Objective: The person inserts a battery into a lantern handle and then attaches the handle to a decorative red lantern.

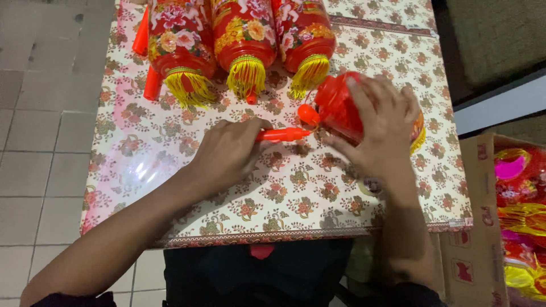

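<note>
Table [170, 170] fills the middle of the frame, covered in a cream flowered cloth, grey tiled floor to the left

Cardboard box [478, 227] at the right edge, open, packed with shiny red, pink and gold items; likely stock kept within reach

Three red lanterns [244, 34] lie side by side along the top of the frame, flower-printed, yellow fringe pointing toward the person; laid flat so they do not roll, well apart from the hands

Red lantern [341, 108] in work, upper right of centre, lying on its side on the cloth just below the rightmost of the three, a bit of yellow fringe showing at its right

Right hand [384, 122] spread over this lantern, fingers open and draped on top, pressing it steady against the table

Left hand [227, 153] at centre, curled closed around one end of an orange-red stick [284, 135]

Stick lies level on the cloth, its far tip meeting a small round knob [309, 113] at the lantern's left end; whether it is joined there I cannot tell

Loose orange sticks [151, 82] sit at upper left beside the first lantern
</note>
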